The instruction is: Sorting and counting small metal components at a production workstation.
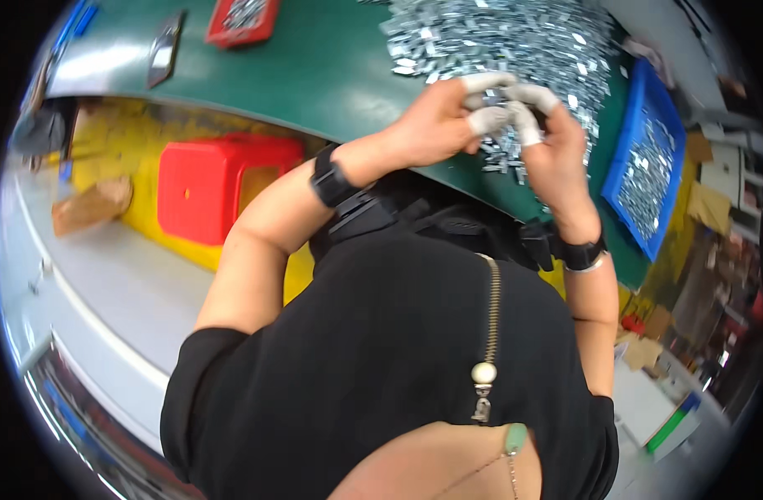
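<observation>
Since blur smears the white-covered fingertips (488, 120), I can't tell whether left hand (431, 123) or right hand (558, 158) pinches a part; both have fingers curled, tips bunched together over the near side of the green smooth tabletop (315, 67). Small flat silver metal pieces (498, 42) lie just below that grip, a few on the near side, most spreading beyond in a wide heap. My read: each is light, stiff, not fragile, likely slick; take one by its long edges, thumb against forefinger. Blue rectangular tray (638, 96), right of the heap, holds similar pieces. Red tray (240, 38), far left, holds silvery bits.
</observation>
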A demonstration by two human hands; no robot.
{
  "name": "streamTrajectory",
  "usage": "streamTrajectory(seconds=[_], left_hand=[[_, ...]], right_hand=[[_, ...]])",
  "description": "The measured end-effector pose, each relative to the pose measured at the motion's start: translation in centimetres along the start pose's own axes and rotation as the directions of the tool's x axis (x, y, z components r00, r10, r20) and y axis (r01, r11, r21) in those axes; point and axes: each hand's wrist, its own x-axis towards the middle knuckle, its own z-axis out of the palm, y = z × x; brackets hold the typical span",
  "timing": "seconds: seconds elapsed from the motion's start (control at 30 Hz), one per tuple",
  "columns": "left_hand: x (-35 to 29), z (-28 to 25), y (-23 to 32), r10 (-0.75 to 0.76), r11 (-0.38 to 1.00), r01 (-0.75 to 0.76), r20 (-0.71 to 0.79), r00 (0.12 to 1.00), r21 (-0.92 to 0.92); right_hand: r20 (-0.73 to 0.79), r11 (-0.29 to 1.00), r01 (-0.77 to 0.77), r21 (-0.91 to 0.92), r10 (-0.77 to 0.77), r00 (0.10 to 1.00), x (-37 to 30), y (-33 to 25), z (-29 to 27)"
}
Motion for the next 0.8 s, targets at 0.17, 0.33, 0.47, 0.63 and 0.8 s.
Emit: streamTrajectory(seconds=[0.17, 0.33, 0.47, 0.63, 0.8], left_hand=[[0.1, -0.5, -0.5, 0.012, 0.993, -0.016, -0.033, 0.999, -0.114], [0.5, 0.2, -0.5, 0.053, 0.99, -0.055, -0.019, 0.998, -0.131], [0.5, 1.4, -0.5, 0.097, 0.993, -0.099, -0.03, 0.995, -0.072], [0.5, 2.2, -0.5, 0.097, 0.995, -0.096, 0.005, 0.995, -0.032], [0.8, 2.7, -0.5, 0.166, 0.981, -0.172, 0.059, 0.984, 0.096]], right_hand=[[0.078, 0.99, -0.133, 0.044, 0.129, 0.989, 0.8, -0.7, 0.3], [-0.051, 0.992, -0.124, 0.018, 0.125, 0.991, 0.5, -0.7, -0.2], [0.0, 0.969, -0.183, -0.167, 0.185, 0.983, -0.2, -0.5, -1.2], [-0.015, 0.989, -0.073, -0.132, 0.072, 0.997, -1.4, 1.0, -1.7], [0.034, 0.996, -0.066, -0.054, 0.067, 0.997, -2.2, 1.5, -2.5]])
